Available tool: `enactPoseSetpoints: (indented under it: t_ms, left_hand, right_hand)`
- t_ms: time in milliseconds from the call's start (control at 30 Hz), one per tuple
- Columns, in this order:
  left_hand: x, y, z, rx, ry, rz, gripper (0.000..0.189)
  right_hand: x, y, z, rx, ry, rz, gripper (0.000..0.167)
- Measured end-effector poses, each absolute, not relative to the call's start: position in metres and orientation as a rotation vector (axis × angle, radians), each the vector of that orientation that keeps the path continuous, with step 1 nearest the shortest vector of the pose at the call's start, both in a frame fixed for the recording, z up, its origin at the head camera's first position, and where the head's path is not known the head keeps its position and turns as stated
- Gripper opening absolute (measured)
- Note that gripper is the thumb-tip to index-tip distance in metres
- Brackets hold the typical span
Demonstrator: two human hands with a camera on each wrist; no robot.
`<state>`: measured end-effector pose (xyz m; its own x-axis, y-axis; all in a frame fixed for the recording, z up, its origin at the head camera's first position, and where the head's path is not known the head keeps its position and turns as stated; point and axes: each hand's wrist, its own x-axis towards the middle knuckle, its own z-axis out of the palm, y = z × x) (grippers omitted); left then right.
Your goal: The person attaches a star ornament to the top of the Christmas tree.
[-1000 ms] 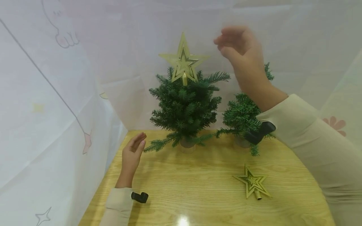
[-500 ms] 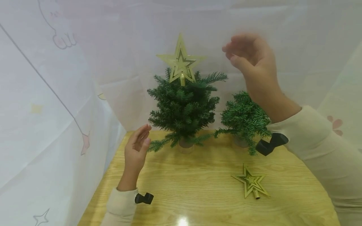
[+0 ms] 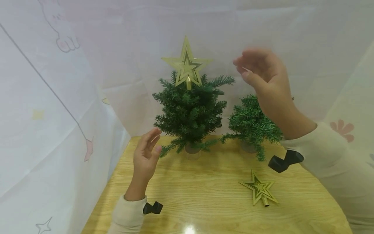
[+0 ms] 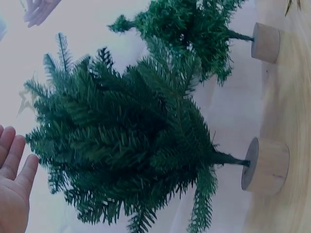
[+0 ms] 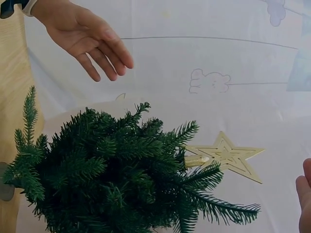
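A small green Christmas tree [image 3: 190, 113] stands in a round wooden base [image 4: 267, 167], with a gold star topper [image 3: 188, 66] upright at its top. To its left is my left hand [image 3: 146, 156], fingers relaxed and holding nothing; the right wrist view shows that same left hand [image 5: 90, 41] apart from the branches. My right hand [image 3: 267, 76] is raised to the right of the star, fingers loosely bent, with nothing in it. Behind my right forearm a second, smaller tree [image 3: 251, 120] is partly hidden. A second gold star topper [image 3: 260, 188] lies flat on the wooden table.
The wooden table [image 3: 181, 195] has a rounded right edge. Pale printed cloth [image 3: 73, 136] hangs behind and along the left side. Black wrist cameras [image 3: 286, 161] sit at both cuffs.
My right hand has moved down and to the right, away from the star. My left hand has shifted slightly up and right, closer to the tree. The trees and stars stay where they were.
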<state>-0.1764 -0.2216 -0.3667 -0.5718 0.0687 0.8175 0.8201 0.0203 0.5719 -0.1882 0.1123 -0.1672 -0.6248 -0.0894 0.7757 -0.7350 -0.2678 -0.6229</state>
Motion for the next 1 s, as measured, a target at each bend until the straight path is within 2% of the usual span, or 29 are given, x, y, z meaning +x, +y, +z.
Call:
enactPoseSetpoints:
  t_ms: [433, 1000]
  left_hand:
    - [-0.158, -0.186, -0.352, -1.072, -1.729, -1.569, 0.051]
    - [-0.142, -0.124, -0.344, -1.298, -1.823, -1.531, 0.045]
  right_hand:
    - [-0.173, 0.139, -0.210, 0.968, -1.662, 1.930, 0.035]
    - [-0.144, 0.168, -0.271, 0.930, -1.669, 2.040, 0.038]
